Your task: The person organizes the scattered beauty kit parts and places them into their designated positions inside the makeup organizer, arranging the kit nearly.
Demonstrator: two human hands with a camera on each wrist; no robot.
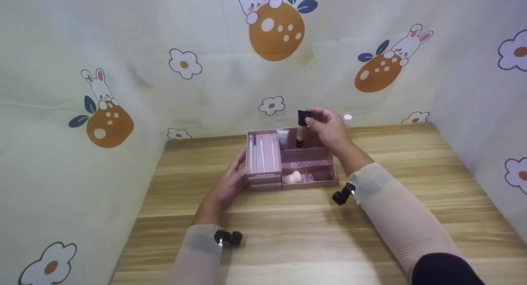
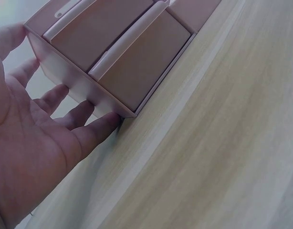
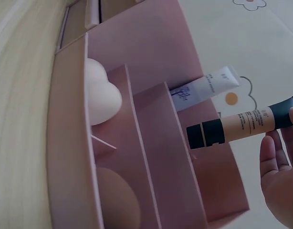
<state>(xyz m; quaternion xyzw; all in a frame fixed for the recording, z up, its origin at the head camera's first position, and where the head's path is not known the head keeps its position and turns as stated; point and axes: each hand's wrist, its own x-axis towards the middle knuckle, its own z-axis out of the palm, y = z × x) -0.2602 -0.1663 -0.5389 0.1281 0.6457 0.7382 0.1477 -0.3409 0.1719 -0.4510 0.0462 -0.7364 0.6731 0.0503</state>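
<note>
A pink makeup organizer (image 1: 265, 180) stands on the table. My left hand (image 2: 46, 129) rests its fingertips against the organizer's left side, fingers spread and fairly straight. In my right hand (image 1: 332, 130) a foundation tube (image 3: 249, 125), beige with black ends, is pinched by its flat end. Its cap points down over the rear compartment, where a white tube (image 3: 204, 88) leans. Thin sticks or brushes (image 1: 262, 153) lie in the top left tray. A pale makeup sponge (image 3: 101, 93) and a brown sponge (image 3: 115, 198) sit in the front compartments.
Two drawers (image 2: 141, 62) face the front on the organizer's left half. Behind the table hangs a patterned cloth (image 1: 222, 87). A small white-topped item (image 1: 348, 117) stands near the back edge, right of the organizer. Wood-grain tabletop (image 1: 280, 235) extends in front.
</note>
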